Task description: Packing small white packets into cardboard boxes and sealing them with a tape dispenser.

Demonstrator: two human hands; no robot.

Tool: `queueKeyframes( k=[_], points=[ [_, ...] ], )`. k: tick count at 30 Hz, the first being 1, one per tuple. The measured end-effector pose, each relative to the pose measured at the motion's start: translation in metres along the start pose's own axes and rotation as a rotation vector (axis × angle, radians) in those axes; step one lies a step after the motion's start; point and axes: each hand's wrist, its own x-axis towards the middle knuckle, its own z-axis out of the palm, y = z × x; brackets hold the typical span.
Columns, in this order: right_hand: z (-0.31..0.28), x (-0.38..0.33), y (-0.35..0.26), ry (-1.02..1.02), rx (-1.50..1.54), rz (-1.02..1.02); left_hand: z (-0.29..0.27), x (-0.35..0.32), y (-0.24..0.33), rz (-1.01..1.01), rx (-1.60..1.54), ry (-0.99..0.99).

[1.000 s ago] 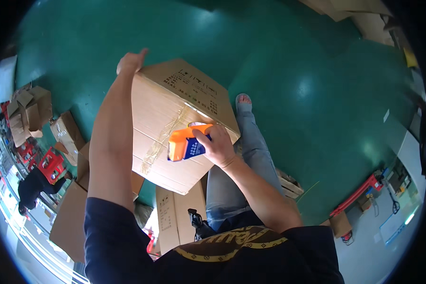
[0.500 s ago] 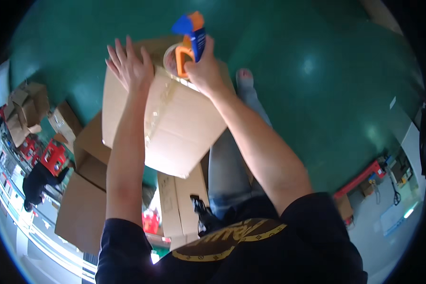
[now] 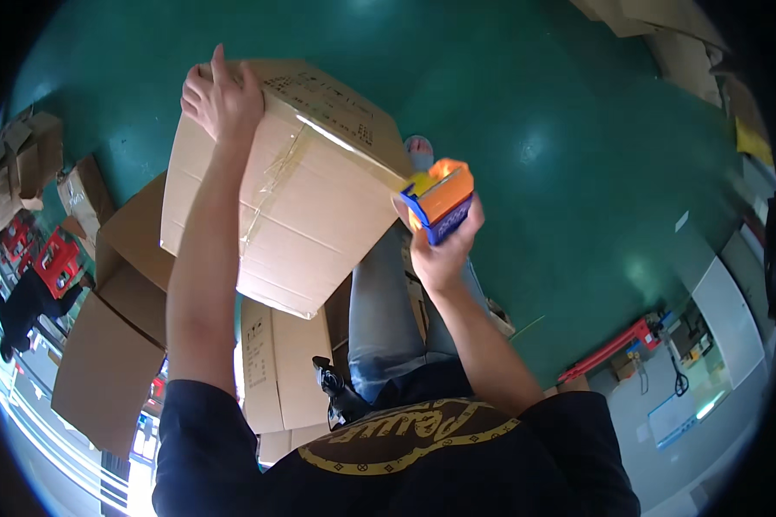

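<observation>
A large cardboard box (image 3: 310, 207) is tilted in front of me, with clear tape along the seam of its near face. My left hand (image 3: 227, 102) grips its upper left edge, some fingers bent over the edge and one pointing up. In my right hand (image 3: 447, 250) is an orange and blue tape dispenser (image 3: 444, 211), beside the box's right corner. Part of the tape roll shows between the dispenser and the box. Whether tape is stretched from it, I cannot tell.
Left of my arm stands an open cardboard box (image 3: 103, 370); a closed carton (image 3: 297, 358) is by my legs. More boxes (image 3: 86, 198), red stools (image 3: 58, 261) and a person in dark clothing (image 3: 28, 306) are farther left. Green floor (image 3: 569, 172) extends to the right.
My right hand has brought the tape dispenser down and right, from the box's top to its right corner. My left hand's fingers, spread before, now bend over the edge. The box's printed top shows.
</observation>
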Motion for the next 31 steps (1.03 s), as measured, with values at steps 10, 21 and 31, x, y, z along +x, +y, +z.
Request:
queueKeyframes(
  k=[10,21,31],
  points=[
    [-0.038,0.000,0.023,-0.247,-0.427,-0.262,0.000,0.033,-0.054,-0.106,-0.215,-0.020],
    [0.049,0.084,0.110,-0.420,0.756,1.390,-0.044,-0.038,-0.210,-0.522,-0.477,-1.056],
    [0.015,0.154,-0.180,-0.832,1.109,0.664,-0.453,-0.094,-0.159,-0.405,-0.814,-0.216]
  ],
)
